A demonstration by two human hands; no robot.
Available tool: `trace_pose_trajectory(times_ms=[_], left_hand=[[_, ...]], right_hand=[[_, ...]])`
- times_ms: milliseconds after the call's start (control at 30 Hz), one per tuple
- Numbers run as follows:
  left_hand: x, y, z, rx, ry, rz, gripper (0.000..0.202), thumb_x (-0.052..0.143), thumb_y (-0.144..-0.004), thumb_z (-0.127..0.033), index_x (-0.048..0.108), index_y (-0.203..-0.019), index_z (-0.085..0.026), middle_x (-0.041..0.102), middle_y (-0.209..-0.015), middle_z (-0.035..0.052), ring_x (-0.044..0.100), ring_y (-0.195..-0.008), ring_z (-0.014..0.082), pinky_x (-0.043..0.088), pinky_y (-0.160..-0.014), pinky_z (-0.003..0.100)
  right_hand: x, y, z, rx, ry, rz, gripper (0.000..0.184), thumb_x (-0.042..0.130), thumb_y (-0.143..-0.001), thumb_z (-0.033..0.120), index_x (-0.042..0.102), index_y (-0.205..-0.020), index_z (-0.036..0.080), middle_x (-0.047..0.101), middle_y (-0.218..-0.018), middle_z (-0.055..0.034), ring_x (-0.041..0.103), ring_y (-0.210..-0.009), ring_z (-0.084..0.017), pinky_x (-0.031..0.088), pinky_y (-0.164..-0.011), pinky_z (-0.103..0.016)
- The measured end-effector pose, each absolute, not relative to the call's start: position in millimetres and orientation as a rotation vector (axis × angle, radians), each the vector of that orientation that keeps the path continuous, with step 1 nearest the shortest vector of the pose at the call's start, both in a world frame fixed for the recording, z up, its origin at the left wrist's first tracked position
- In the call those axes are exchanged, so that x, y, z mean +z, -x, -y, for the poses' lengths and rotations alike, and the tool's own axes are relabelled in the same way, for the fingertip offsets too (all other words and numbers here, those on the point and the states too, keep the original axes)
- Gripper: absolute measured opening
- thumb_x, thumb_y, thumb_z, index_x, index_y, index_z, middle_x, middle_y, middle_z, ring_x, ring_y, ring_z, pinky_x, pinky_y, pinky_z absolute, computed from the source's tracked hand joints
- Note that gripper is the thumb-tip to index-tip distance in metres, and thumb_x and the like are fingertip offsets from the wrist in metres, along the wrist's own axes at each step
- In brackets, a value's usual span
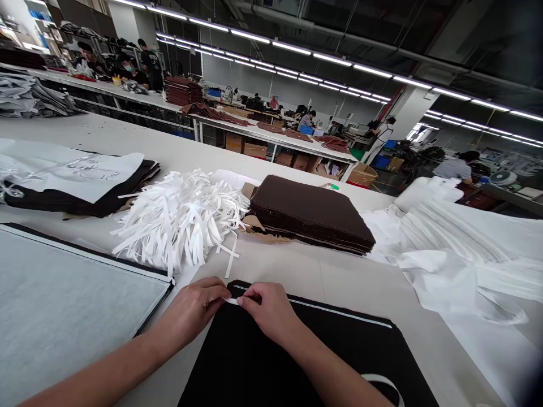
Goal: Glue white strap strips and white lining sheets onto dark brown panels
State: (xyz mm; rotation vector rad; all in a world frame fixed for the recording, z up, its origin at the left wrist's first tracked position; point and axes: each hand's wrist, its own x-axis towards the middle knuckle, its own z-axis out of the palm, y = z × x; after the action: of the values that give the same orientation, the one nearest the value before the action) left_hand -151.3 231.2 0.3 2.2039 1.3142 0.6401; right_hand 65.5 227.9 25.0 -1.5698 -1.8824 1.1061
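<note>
A black fabric piece (271, 362) lies on the white table in front of me, with a thin white strip (322, 308) running along its far edge. My left hand (193, 308) and my right hand (267, 308) meet at the near-left end of that strip. Both pinch the strip's end between thumb and fingers. A heap of loose white strips (178, 220) lies just beyond my hands.
A stack of dark brown fabric pieces (307, 215) sits behind the heap. A grey sheet over black fabric (63, 299) is at left, white fabric (462, 249) at right, another dark stack under paper (72, 181) far left. People work at distant tables.
</note>
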Motion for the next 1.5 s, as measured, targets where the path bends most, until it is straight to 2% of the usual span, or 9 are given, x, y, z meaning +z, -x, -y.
trace_pose_trajectory(times_ms=[200, 300, 433, 533, 633, 900, 1233, 1333, 1500], left_hand=[[-4.2, 156.8, -222.8, 0.601, -2.121, -1.481, 0.024, 0.046, -0.099, -0.034, 0.066, -0.111, -0.029, 0.067, -0.116, 0.0025, 0.070, -0.085, 0.0182, 0.054, -0.075, 0.029], [-7.0, 156.5, -207.9, 0.623, -2.260, -1.411, 0.026, 0.049, -0.098, -0.031, 0.068, -0.116, -0.029, 0.067, -0.123, 0.0050, 0.069, -0.104, 0.0220, 0.058, -0.088, 0.031], [-13.5, 147.1, -192.9, 0.622, -2.566, -1.307, 0.041, 0.058, -0.095, -0.033, 0.061, -0.137, -0.031, 0.059, -0.145, 0.0041, 0.058, -0.129, 0.0295, 0.056, -0.105, 0.043], [-17.9, 140.0, -193.2, 0.541, -2.703, -1.313, 0.053, 0.059, -0.096, -0.044, 0.053, -0.146, -0.028, 0.052, -0.152, 0.0038, 0.057, -0.130, 0.0328, 0.058, -0.104, 0.048], [-19.0, 137.3, -197.8, 0.502, -2.754, -1.318, 0.056, 0.056, -0.097, -0.049, 0.051, -0.147, -0.024, 0.052, -0.152, 0.0059, 0.059, -0.127, 0.0343, 0.059, -0.101, 0.051], [-15.0, 138.3, -197.1, 0.405, -2.731, -1.369, 0.058, 0.049, -0.101, -0.051, 0.040, -0.153, -0.028, 0.048, -0.155, -0.0028, 0.052, -0.134, 0.0292, 0.056, -0.106, 0.048], [-15.2, 139.9, -199.5, 0.354, -2.801, -1.372, 0.058, 0.046, -0.102, -0.052, 0.039, -0.154, -0.028, 0.046, -0.156, -0.0055, 0.052, -0.134, 0.0272, 0.054, -0.107, 0.046], [-16.4, 141.1, -199.4, 0.361, -2.814, -1.379, 0.058, 0.046, -0.102, -0.053, 0.038, -0.154, -0.030, 0.045, -0.157, -0.0064, 0.052, -0.134, 0.0257, 0.054, -0.108, 0.044], [-21.5, 142.9, -201.9, 0.382, -2.856, -1.392, 0.060, 0.046, -0.101, -0.057, 0.037, -0.155, -0.032, 0.043, -0.158, -0.0098, 0.053, -0.133, 0.0243, 0.054, -0.107, 0.042]], right_hand=[[19.4, -64.9, -239.7, 0.800, 1.604, 2.033, 0.018, 0.064, -0.091, 0.027, 0.073, -0.077, 0.020, 0.072, -0.077, -0.0013, 0.061, -0.071, -0.015, 0.042, -0.068, -0.027], [18.4, -66.2, -244.3, 0.747, 1.622, 2.061, 0.017, 0.063, -0.091, 0.026, 0.073, -0.079, 0.020, 0.072, -0.079, -0.0022, 0.063, -0.073, -0.016, 0.042, -0.070, -0.027], [18.6, -68.4, -248.9, 0.768, 1.660, 2.033, 0.017, 0.062, -0.090, 0.026, 0.074, -0.079, 0.020, 0.073, -0.079, -0.0030, 0.063, -0.073, -0.016, 0.042, -0.069, -0.027], [18.4, -69.2, -250.8, 0.797, 1.682, 2.018, 0.018, 0.062, -0.089, 0.026, 0.074, -0.077, 0.019, 0.073, -0.078, -0.0030, 0.063, -0.071, -0.016, 0.042, -0.067, -0.026], [18.0, -68.9, -251.7, 0.786, 1.691, 2.013, 0.017, 0.063, -0.088, 0.025, 0.074, -0.076, 0.019, 0.073, -0.077, -0.0026, 0.062, -0.070, -0.015, 0.041, -0.066, -0.026], [18.0, -66.8, -252.8, 0.783, 1.707, 1.982, 0.016, 0.066, -0.085, 0.023, 0.072, -0.071, 0.020, 0.072, -0.072, -0.0008, 0.061, -0.067, -0.014, 0.039, -0.063, -0.025], [14.9, -74.9, -251.3, 0.749, 1.676, 1.982, 0.013, 0.067, -0.086, 0.028, 0.071, -0.076, 0.022, 0.071, -0.073, 0.0007, 0.061, -0.067, -0.014, 0.039, -0.064, -0.026], [23.1, -95.1, -243.0, 0.764, 1.699, 1.974, 0.011, 0.066, -0.089, 0.032, 0.071, -0.081, 0.024, 0.070, -0.072, 0.0027, 0.060, -0.067, -0.014, 0.039, -0.064, -0.026], [35.2, -159.5, -217.4, 0.766, 1.803, 1.857, 0.017, 0.062, -0.092, 0.035, 0.071, -0.080, 0.026, 0.071, -0.077, 0.0031, 0.062, -0.071, -0.016, 0.043, -0.067, -0.027]])
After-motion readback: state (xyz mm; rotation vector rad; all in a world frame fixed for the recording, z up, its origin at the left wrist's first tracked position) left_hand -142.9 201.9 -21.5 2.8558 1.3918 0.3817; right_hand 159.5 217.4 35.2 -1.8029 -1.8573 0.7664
